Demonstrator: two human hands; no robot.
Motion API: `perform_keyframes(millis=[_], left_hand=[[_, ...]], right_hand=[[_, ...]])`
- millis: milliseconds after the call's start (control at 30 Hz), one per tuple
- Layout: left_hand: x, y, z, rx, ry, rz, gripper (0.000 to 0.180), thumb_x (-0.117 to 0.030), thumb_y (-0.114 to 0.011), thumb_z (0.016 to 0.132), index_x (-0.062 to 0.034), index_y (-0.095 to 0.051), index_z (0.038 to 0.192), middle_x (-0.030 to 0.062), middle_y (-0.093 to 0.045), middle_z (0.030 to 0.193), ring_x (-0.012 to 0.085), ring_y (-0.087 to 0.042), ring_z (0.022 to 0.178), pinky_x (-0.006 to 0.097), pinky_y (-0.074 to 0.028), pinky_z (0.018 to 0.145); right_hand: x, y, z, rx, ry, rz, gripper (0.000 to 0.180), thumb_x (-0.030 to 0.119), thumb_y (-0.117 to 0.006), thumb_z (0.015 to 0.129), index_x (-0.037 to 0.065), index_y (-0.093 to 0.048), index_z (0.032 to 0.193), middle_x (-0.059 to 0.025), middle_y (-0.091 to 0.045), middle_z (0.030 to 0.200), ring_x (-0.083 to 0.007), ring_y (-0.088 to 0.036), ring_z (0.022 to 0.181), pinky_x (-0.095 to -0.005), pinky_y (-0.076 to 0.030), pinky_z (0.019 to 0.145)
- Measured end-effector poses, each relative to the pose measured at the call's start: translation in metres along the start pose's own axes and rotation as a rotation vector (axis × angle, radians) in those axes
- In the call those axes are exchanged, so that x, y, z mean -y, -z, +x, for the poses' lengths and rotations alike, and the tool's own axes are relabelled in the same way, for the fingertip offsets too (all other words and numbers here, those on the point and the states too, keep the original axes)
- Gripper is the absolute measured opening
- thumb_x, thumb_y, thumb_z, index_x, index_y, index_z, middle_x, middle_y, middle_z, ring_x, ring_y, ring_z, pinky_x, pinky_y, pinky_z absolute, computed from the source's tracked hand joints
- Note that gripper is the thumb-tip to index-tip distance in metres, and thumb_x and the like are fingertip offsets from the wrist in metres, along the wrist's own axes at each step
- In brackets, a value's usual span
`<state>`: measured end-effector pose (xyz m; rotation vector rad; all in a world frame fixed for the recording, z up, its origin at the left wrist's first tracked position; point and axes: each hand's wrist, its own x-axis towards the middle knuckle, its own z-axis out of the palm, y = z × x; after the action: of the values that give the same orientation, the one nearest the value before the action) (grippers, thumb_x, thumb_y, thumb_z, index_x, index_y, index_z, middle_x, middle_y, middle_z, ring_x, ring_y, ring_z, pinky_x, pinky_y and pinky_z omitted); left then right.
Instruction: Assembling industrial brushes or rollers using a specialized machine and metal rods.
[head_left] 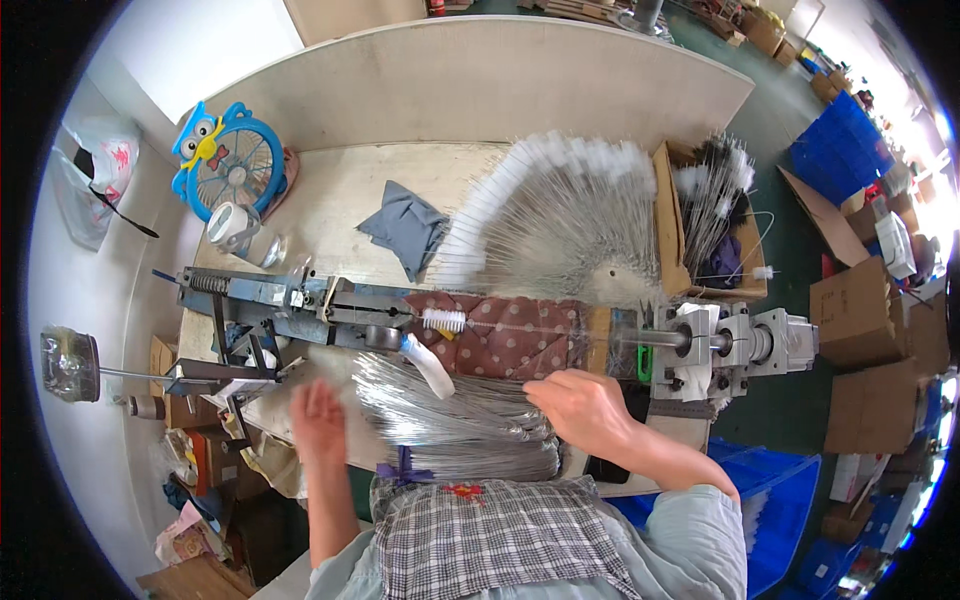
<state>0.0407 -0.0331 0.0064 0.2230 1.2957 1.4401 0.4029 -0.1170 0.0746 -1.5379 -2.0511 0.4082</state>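
Two bare hands noted over the bench (335,190). Left hand (320,420): raised at the near left, apart from the wire bundle, fingers loosely bent; it is blurred, so we cannot tell how far they are spread or whether they have hold of anything. Right hand (580,408): at the right end of the bundle, fingers bent and close together, fingertips turned left toward the wires; we cannot tell whether a wire is pinched between them.

One white brush (443,320) lies across the left part of a brown spotted cloth (540,355), bristles beside the tip of a long metal machine (250,292). We see its thin stem run right, toward a metal shaft (672,340); where it ends we cannot make out. A bent white tube (428,365) slants over the near edge of the cloth.

Between the cloth and a checked apron (500,540) we record the thick bundle of silvery wires (455,415), with a purple tie (404,468) at its near left. Beyond the cloth, many white-tipped brushes (570,220) lie fanned out, next to a cardboard box (672,225) of dark and white brushes. Farther left: a grey cloth (405,228) and a blue fan (235,165).
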Motion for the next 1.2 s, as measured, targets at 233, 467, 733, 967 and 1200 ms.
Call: perform_keyframes(millis=[233,467,733,967,1200], left_hand=[[-0.104,0.188,0.112,-0.377,-0.274,0.017,0.035,-0.043,-0.069,0.079,-0.0104,-0.061,0.086,-0.0012,-0.062,0.076,0.0084,-0.056,0.065,0.020,-0.043,0.056],[-0.053,0.120,0.073,-0.438,-0.306,-0.075,0.038,-0.042,-0.065,0.082,-0.0073,-0.059,0.097,0.0024,-0.062,0.083,0.0145,-0.058,0.072,0.025,-0.047,0.064],[0.026,-0.064,-0.055,0.430,0.337,-0.055,0.024,-0.021,-0.054,0.090,-0.0030,-0.053,0.107,0.0102,-0.060,0.106,0.0232,-0.057,0.105,0.038,-0.045,0.094],[0.003,-0.166,-0.112,0.498,0.751,-0.118,0.018,-0.019,-0.059,0.086,-0.0048,-0.055,0.097,0.0013,-0.056,0.075,0.0131,-0.054,0.060,0.029,-0.046,0.060],[-0.051,-0.121,-0.084,0.834,0.801,-0.287,0.045,-0.047,-0.039,0.093,-0.0061,-0.058,0.094,0.0034,-0.055,0.064,0.0135,-0.045,0.041,0.031,-0.039,0.045]], right_hand=[[-0.005,-0.014,-0.013,0.182,-0.152,-0.187,0.005,0.006,-0.057,0.073,0.008,-0.059,0.077,-0.0056,-0.058,0.074,-0.0242,-0.062,0.076,-0.0374,-0.051,0.060],[-0.008,-0.002,-0.016,0.159,-0.156,-0.290,0.014,0.005,-0.057,0.071,0.011,-0.061,0.084,-0.0053,-0.055,0.075,-0.0234,-0.061,0.074,-0.0361,-0.050,0.060],[-0.007,0.003,-0.013,0.210,-0.115,-0.333,0.029,0.002,-0.058,0.070,0.009,-0.063,0.097,-0.0058,-0.057,0.083,-0.0237,-0.061,0.075,-0.0353,-0.050,0.061],[-0.006,-0.004,-0.020,0.149,-0.224,-0.270,0.024,0.002,-0.059,0.072,0.006,-0.057,0.096,-0.0088,-0.056,0.087,-0.0269,-0.063,0.069,-0.0367,-0.051,0.057],[0.012,0.019,-0.004,0.276,-0.185,-0.474,0.028,0.002,-0.060,0.069,0.005,-0.056,0.097,-0.0093,-0.053,0.083,-0.0254,-0.060,0.078,-0.0346,-0.051,0.062]])
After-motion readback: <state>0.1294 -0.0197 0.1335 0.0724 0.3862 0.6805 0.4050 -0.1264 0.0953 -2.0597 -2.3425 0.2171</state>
